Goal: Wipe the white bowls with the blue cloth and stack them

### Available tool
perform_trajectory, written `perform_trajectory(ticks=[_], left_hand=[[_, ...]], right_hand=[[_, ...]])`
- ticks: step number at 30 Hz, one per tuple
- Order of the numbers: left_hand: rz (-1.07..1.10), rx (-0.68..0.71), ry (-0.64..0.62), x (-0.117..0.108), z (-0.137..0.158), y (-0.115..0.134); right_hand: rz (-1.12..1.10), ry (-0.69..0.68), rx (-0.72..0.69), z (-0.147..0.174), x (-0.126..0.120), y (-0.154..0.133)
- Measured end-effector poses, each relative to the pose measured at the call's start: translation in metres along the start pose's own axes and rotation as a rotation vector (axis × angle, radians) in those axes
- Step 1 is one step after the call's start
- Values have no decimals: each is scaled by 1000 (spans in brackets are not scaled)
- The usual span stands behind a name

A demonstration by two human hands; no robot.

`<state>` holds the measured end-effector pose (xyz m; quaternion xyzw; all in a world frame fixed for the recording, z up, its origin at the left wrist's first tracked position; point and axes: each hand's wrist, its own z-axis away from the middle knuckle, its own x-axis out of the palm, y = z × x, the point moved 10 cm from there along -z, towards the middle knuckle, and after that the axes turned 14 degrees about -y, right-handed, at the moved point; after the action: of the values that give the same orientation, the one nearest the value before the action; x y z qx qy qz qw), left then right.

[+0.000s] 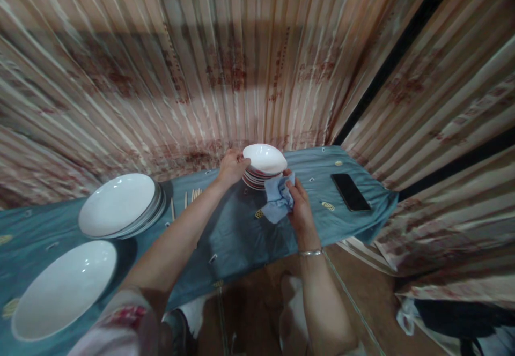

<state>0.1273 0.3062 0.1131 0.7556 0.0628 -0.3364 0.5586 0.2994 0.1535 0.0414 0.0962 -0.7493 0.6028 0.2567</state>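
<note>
A white bowl (265, 158) is tilted on top of a stack of bowls (254, 180) near the table's back edge. My left hand (234, 167) grips its left rim, thumb on the inside. In my right hand (300, 201) a light blue cloth (277, 198) is bunched, held close to the bowl's lower right side. Whether the cloth touches the bowl I cannot tell. The fingers of the right hand are partly covered by the cloth.
A stack of white plates (118, 206) stands at the left, with a large white dish (64, 289) before it. Several chopsticks (193, 195) lie behind my left forearm. A black phone (350, 192) rests on the blue tablecloth (237, 243) at right. Curtains (245, 77) hang behind.
</note>
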Motion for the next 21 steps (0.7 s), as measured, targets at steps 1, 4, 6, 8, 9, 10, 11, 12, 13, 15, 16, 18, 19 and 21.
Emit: perform_trajectory(ticks=[1, 4, 6, 8, 9, 10, 11, 12, 13, 15, 16, 18, 19, 21], left_hand=[[-26, 10, -4, 0, -1, 1], [-77, 44, -23, 3, -2, 3], [-95, 67, -33, 6, -1, 2], [-102, 83, -35, 9, 0, -1], [-102, 89, -33, 10, 1, -3], [-101, 92, -30, 12, 2, -5], [-99, 95, -26, 13, 2, -7], [-97, 98, -21, 15, 2, -9], [-94, 101, -17, 16, 2, -10], [-89, 106, -14, 19, 1, -11], [-86, 106, -11, 20, 1, -11], [-56, 93, 15, 20, 4, -11], [-26, 85, 38, 18, 7, -12], [64, 68, 91, 14, 23, -15]], right_hand=[[15, 0, -8, 0, -1, 0], [80, -5, -30, -1, -2, 0], [137, -16, -40, -1, -1, 1], [209, -21, -49, -2, 0, 1], [246, -19, -56, -2, 1, 1], [283, -16, -62, -2, 1, 1], [314, -14, -67, -3, 1, 2], [338, -16, -71, -4, 1, 3], [355, -22, -74, -5, 1, 4], [382, -32, -80, -6, 2, 5], [394, -32, -83, -6, 2, 5], [412, -25, -90, -6, 2, 4], [416, -23, -95, -5, 2, 2], [412, -21, -106, -2, 3, -1]])
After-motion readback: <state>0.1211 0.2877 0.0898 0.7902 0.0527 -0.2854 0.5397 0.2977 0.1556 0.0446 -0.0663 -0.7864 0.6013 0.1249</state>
